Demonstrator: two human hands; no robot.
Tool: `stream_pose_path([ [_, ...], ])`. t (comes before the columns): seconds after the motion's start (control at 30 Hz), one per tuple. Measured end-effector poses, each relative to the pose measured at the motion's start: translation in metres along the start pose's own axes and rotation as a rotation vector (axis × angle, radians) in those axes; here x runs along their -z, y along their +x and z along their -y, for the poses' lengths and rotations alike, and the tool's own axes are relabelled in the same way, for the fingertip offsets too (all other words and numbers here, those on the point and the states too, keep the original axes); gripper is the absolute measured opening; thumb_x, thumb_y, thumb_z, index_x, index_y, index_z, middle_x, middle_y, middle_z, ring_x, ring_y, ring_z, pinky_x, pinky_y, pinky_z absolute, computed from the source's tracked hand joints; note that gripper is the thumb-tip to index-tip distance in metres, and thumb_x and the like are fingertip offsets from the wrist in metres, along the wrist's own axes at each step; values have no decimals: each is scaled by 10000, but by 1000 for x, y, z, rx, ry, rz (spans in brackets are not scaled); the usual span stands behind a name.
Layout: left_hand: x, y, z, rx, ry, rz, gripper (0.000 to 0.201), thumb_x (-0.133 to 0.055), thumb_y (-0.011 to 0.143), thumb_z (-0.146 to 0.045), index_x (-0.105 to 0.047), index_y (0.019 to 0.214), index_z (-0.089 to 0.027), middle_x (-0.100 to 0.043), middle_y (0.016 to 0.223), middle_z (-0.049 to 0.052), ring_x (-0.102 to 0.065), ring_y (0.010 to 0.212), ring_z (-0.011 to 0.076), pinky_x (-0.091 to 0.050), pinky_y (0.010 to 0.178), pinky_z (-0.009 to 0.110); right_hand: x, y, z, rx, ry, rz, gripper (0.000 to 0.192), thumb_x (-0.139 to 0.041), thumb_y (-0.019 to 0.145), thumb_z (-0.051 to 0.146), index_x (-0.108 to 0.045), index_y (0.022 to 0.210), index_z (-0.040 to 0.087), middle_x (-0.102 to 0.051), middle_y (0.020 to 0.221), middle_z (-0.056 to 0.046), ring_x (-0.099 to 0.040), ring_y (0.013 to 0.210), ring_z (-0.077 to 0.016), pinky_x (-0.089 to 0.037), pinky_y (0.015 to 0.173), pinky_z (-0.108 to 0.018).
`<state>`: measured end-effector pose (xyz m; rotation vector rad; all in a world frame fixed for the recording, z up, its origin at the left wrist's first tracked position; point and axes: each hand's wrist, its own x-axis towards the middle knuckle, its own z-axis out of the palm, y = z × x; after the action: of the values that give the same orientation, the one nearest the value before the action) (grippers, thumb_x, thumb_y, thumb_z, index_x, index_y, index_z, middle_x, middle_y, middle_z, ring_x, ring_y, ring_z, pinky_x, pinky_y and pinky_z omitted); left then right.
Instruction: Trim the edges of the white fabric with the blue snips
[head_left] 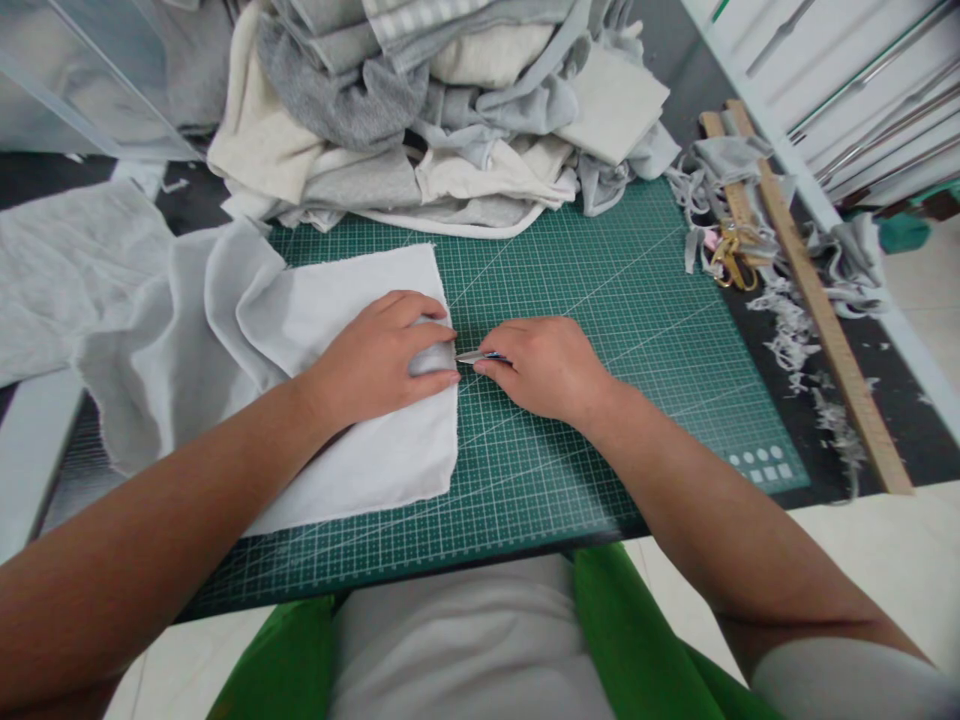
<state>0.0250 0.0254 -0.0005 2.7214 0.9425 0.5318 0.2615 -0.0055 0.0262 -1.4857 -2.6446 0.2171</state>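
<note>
A white piece of cloth (pixel 352 400) lies on the green cutting mat (pixel 600 330), its left part bunched up. My left hand (pixel 382 350) presses down on the cloth near its right edge, with the fingers curled over a small fold of it. My right hand (pixel 547 365) rests on the mat just right of that edge and pinches a small metal tool (pixel 480 357) whose tip points at the left fingertips. What kind of tool it is I cannot tell.
A heap of grey and cream cloth pieces (pixel 450 110) lies at the mat's far edge. To the right lie gold-handled scissors (pixel 731 258), a long wooden ruler (pixel 825 320) and grey fabric scraps (pixel 787 330). More grey cloth (pixel 75 270) lies at the left.
</note>
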Motion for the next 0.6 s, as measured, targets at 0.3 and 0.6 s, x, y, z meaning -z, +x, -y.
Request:
stream_pose_path([
  [0.3,-1,0,1,-10,-11,-27,361,-680,925,-442,-725,1147,-161,-644,1256,131,-611,1186,315,-522,1071,541,-1,-1,1,-10,2,0,243,-562,1012,350,-736,956,190,-795,963,-49,-705,867,-217,-378,686,-344],
  [0.6,-2,0,2,15,-37,-15,356,-683,909,-448,-729,1159,-199,-646,1262,127,-608,1193,321,-506,1089,540,6,-3,-10,-62,105,-66,241,-621,979,418,-757,944,222,-796,931,-20,-697,842,-198,-393,711,-323],
])
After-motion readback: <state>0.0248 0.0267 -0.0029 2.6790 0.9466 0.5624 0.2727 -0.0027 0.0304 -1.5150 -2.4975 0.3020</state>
